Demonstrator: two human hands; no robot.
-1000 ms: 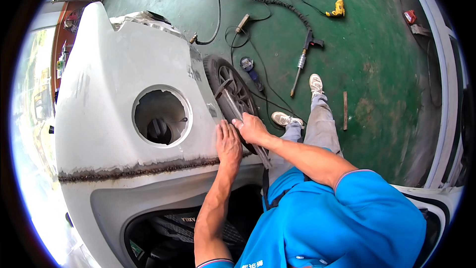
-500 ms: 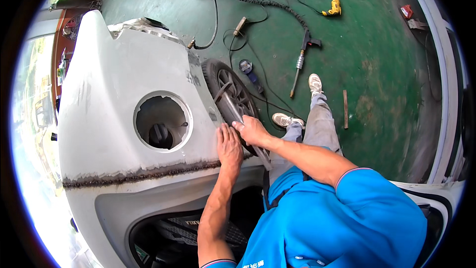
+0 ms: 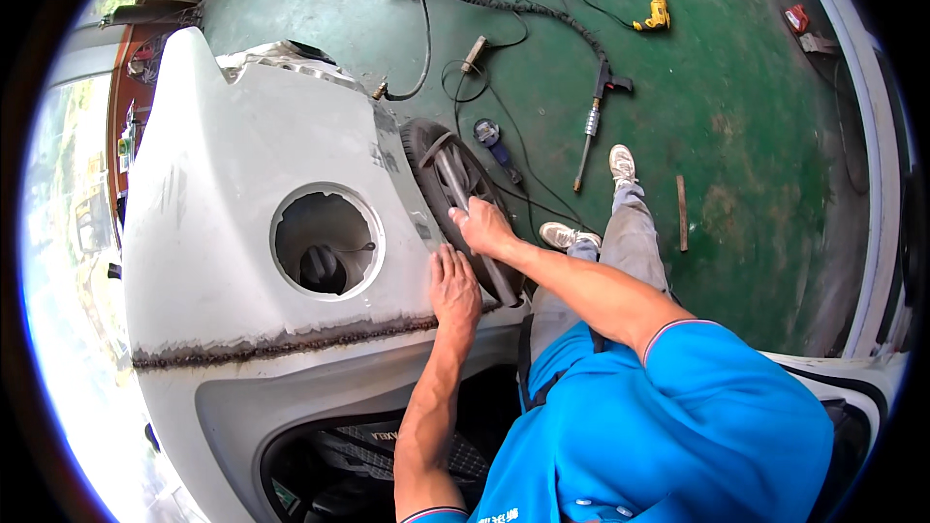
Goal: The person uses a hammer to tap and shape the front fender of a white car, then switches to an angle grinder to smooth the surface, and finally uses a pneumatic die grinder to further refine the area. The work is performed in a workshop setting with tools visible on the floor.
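A white car body panel with a round fuel-filler opening and a rough dark welded seam fills the left side. My left hand lies on the panel near its right edge, fingers outstretched. My right hand is closed round a long grey metal bar, which has a curved upper end and lies along the panel's edge over the dark wheel. Part of the wheel is hidden behind the bar and my right arm.
A yellow drill, a slide-hammer gun, a blue power tool, hoses and a flat strip lie on the green floor beside my feet. An open window is below the seam.
My right hand has moved up and slightly left with the bar. My left hand stays on the panel. The view has shifted slightly, so the panel appears a little lower and further right.
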